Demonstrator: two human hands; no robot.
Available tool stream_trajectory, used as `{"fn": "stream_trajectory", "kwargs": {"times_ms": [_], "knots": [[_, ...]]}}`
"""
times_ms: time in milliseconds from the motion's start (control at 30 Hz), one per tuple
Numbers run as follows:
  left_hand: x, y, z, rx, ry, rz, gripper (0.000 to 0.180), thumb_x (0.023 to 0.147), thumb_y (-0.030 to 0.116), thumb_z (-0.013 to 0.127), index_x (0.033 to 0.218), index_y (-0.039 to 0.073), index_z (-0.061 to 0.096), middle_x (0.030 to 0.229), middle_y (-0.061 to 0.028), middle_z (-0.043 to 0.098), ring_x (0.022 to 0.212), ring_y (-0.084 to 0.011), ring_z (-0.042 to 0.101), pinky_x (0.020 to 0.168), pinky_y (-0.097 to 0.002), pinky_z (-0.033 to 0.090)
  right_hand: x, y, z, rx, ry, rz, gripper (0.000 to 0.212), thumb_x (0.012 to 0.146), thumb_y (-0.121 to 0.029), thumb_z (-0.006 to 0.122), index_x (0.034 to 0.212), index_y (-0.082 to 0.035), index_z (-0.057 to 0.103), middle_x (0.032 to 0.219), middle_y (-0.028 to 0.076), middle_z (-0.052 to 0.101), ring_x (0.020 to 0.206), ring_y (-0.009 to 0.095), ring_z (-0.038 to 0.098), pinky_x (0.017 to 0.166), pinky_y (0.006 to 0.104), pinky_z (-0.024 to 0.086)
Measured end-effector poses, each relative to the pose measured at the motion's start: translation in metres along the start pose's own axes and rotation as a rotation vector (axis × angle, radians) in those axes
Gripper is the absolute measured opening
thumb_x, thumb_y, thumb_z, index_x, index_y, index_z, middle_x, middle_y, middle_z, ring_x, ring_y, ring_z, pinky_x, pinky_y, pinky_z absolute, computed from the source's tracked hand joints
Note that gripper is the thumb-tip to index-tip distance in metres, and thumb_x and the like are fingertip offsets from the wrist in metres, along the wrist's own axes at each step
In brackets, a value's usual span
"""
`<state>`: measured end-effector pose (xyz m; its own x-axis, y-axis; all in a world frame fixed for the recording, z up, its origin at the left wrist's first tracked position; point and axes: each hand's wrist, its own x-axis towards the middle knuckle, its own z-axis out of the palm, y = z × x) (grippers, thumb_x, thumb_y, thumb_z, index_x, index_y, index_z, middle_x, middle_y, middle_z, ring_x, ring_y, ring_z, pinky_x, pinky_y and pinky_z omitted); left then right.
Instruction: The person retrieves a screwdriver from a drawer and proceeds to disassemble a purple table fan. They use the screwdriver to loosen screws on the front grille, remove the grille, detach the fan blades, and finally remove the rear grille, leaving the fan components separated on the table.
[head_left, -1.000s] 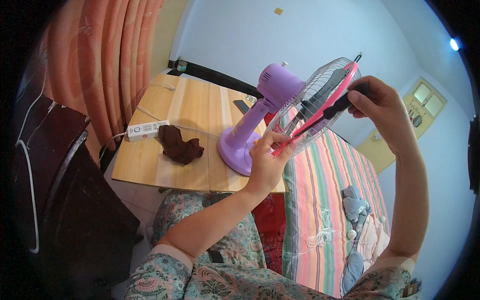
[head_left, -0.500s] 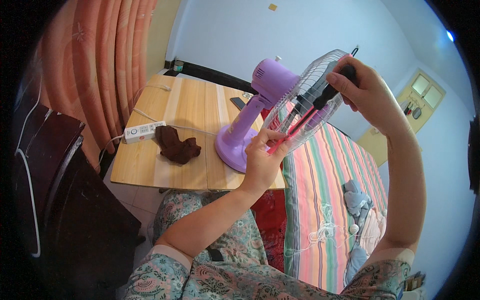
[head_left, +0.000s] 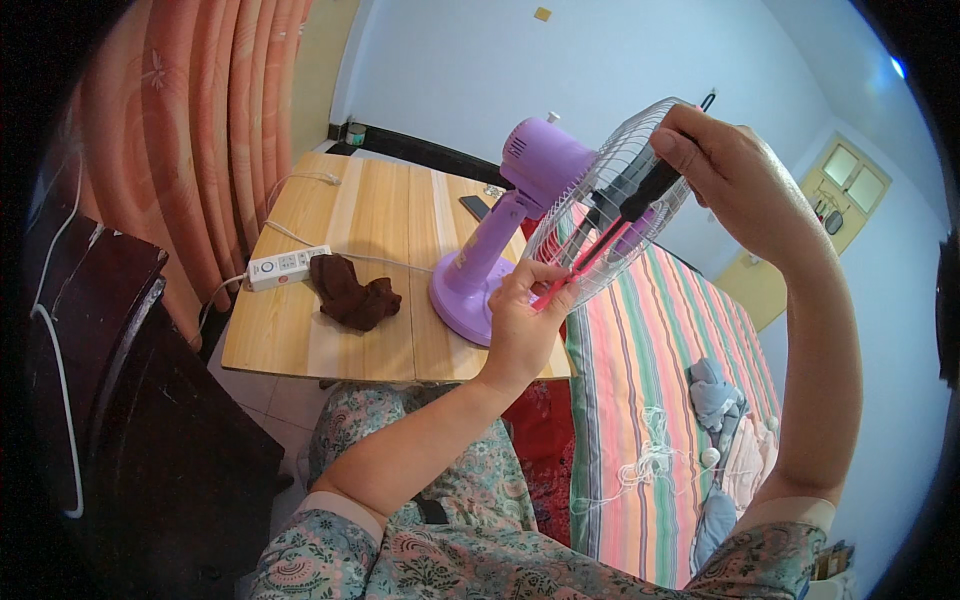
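Observation:
A purple desk fan (head_left: 478,262) stands upright on the wooden table, its wire guard (head_left: 630,150) turned toward me and to the right. In my right hand (head_left: 735,175) is the black handle of a screwdriver (head_left: 655,190), gripped from above. Its thin shaft slants down and left across the guard's front toward my left fingers. My left hand (head_left: 528,315) is closed, pinching the pink strip (head_left: 550,292) at the guard's lower edge. The screwdriver's tip is hidden near those fingertips.
On the table (head_left: 385,210) lie a white power strip (head_left: 288,267), a crumpled brown cloth (head_left: 355,295) and a dark phone (head_left: 474,207). To the right is a striped bed (head_left: 625,400) with white cord (head_left: 648,462) and clothes (head_left: 715,395). Dark furniture (head_left: 150,420) stands left.
My right hand has shifted slightly and turned around the screwdriver handle, showing more of its back. My left hand and the fan stay nearly in place.

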<state>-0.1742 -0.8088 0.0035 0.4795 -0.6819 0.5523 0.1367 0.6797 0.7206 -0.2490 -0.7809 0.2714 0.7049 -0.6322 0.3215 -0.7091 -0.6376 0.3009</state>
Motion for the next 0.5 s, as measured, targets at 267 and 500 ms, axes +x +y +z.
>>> {"fn": "stream_trajectory", "kwargs": {"times_ms": [267, 500], "knots": [[0.0, 0.002, 0.0, 0.019, 0.02, 0.003, 0.015, 0.085, 0.01, 0.069, 0.094, 0.005, 0.058, 0.085, 0.0013, 0.053, 0.08, -0.0073, 0.046, 0.074, -0.0222, 0.04, -0.008, 0.009, 0.004, 0.145, 0.061, -0.097, 0.02, 0.099, -0.025, 0.046, 0.096, -0.006, 0.053, 0.07, 0.002, 0.053, 0.059, 0.009, 0.046, 0.056, 0.0255, 0.04], [0.0, 0.0, 0.0, 0.003, 0.017, 0.014, 0.017, 0.085, 0.011, 0.069, 0.095, 0.005, 0.058, 0.085, 0.001, 0.053, 0.081, -0.0074, 0.046, 0.075, -0.0224, 0.04, -0.002, -0.005, -0.005, 0.069, -0.062, 0.061, 0.017, 0.097, -0.022, 0.047, 0.093, -0.006, 0.052, 0.068, 0.001, 0.052, 0.06, 0.009, 0.047, 0.055, 0.0246, 0.039]]}}
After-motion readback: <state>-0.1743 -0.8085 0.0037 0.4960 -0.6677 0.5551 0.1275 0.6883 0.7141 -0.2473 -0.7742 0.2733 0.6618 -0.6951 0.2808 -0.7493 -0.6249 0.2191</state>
